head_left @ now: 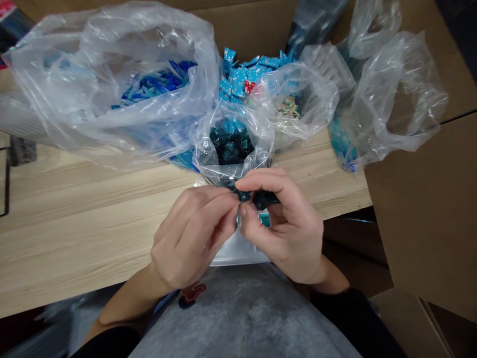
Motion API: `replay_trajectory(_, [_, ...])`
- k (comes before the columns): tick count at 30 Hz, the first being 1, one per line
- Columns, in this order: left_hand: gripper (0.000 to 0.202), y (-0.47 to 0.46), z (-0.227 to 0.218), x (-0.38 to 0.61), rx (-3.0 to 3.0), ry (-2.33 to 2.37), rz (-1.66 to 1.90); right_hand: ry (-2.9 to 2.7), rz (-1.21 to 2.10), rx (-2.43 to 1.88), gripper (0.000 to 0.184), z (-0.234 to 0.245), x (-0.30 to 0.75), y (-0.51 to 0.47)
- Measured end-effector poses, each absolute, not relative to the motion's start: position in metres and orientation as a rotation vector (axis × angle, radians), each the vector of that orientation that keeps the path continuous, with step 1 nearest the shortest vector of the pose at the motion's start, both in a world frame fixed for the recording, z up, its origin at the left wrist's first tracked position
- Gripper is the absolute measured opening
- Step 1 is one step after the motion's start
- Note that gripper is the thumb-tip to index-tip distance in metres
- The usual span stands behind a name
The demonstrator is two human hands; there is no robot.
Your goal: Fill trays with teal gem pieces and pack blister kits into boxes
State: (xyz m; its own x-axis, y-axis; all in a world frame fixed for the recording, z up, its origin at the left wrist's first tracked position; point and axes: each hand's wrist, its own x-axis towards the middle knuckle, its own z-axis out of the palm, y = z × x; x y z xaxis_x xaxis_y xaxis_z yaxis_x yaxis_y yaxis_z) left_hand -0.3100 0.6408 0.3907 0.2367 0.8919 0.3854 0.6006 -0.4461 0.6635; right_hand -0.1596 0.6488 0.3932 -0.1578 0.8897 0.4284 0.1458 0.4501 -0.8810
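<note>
Nearest my view is the person's grey top [246, 313], then a flat clear plastic piece [238, 254] at the table edge. Above it I have the right hand [290, 228] half curled, thumb and forefinger pinching a small dark bead [244, 194], with more dark beads [266, 200] inside its fingers. The left hand [186, 228] is drawn in, its fingertips meeting the bead; I can't tell whether it grips it. A teal piece [264, 219] shows below the right thumb. My worry is that tiny pinch: slick pieces could squirt out if pressed unevenly, and loosening the curled fingers might spill the rest. Just beyond, on the wooden table [93, 199], an open bag [203, 158] of similar beads stands close to the knuckles, so a careless nudge could tip it. Farther back are blue packets [237, 82] before a cardboard box [246, 25].
</note>
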Motion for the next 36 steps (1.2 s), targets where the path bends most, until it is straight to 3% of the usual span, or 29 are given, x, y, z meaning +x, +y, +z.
replay_trajectory(4, [0.005, 0.639, 0.390, -0.313, 2.174, 1.383, 1.205, -1.606, 0.750, -0.955, 0.024, 0.391, -0.162, 0.647])
replay_trajectory(9, [0.012, 0.640, 0.382, -0.316, 2.287, 1.300, 1.193, -1.708, 0.504, -1.095, 0.009, 0.390, -0.166, 0.645])
replay_trajectory(15, [0.015, 0.642, 0.374, -0.316, 2.303, 1.247, 1.236, -1.806, 0.393, -1.149, 0.020, 0.390, -0.164, 0.644])
replay_trajectory(20, [0.020, 0.634, 0.377, -0.308, 1.975, 1.305, 1.410, -1.785, 0.399, -1.069, 0.019, 0.390, -0.162, 0.646])
replay_trajectory(30, [0.024, 0.632, 0.403, -0.313, 2.442, 1.424, 1.060, -1.970, 0.217, -0.970, 0.020, 0.386, -0.155, 0.649])
replay_trajectory(36, [0.012, 0.629, 0.396, -0.304, 2.179, 1.524, 1.214, -1.888, 0.302, -0.943, 0.019, 0.389, -0.157, 0.648])
